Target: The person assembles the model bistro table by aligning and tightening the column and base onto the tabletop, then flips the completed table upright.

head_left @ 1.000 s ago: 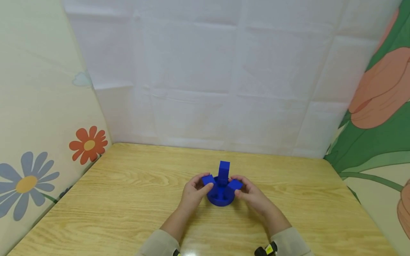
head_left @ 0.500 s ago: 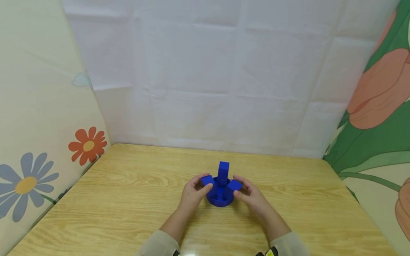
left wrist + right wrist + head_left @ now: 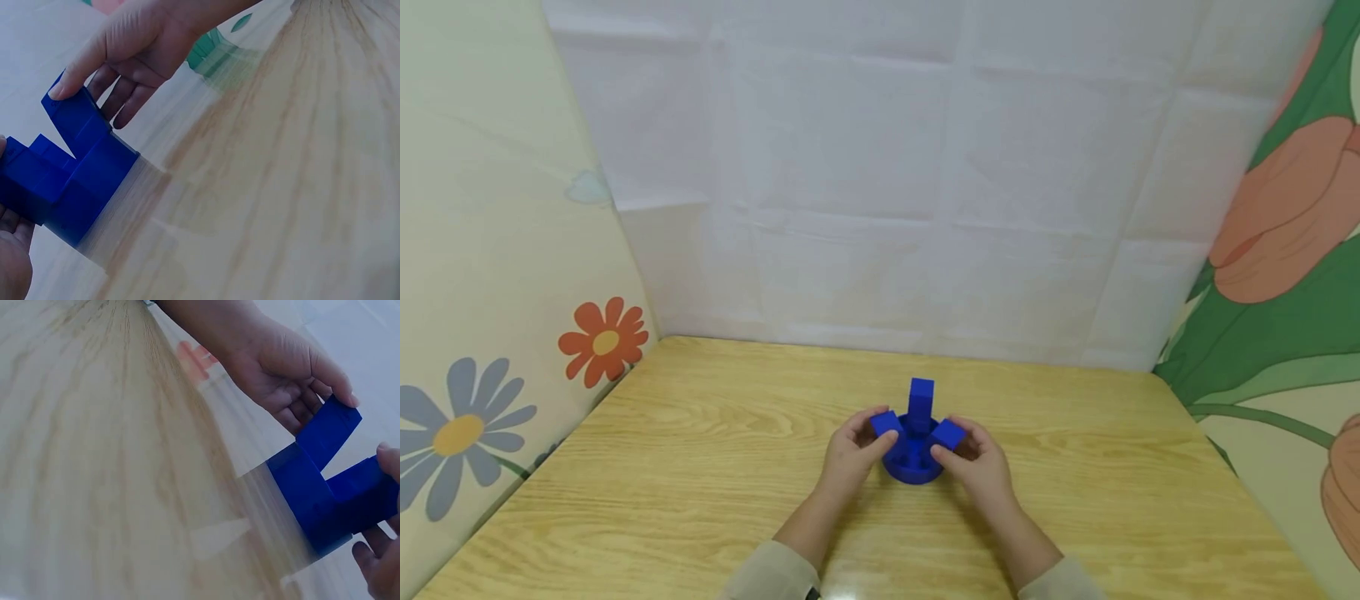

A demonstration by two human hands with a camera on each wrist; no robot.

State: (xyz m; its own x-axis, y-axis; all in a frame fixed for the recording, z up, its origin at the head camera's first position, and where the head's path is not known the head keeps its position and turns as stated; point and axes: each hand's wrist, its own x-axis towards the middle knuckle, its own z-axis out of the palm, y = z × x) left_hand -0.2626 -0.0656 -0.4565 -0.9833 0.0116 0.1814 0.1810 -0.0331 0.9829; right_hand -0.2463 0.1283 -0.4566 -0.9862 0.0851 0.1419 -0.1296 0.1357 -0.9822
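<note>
A round, shallow blue base stands on the table, with three blue blocks rising from it. The rear block is upright and untouched. My left hand pinches the left block between thumb and fingers, and this block leans outward. Opposite it, my right hand holds the right block, also tilted outward, with the thumb on its near side. In the left wrist view the right hand's thumb presses the block's upper end above the base wall. How the blocks join the base is hidden.
The wood-grain table extends around the blue piece on all sides. A white cloth hangs behind its far edge. Floral panels stand at the left and right.
My right hand has shifted slightly, its thumb moving left onto the near side of the right block. The left hand keeps its grip. The blue piece sits slightly further left in view.
</note>
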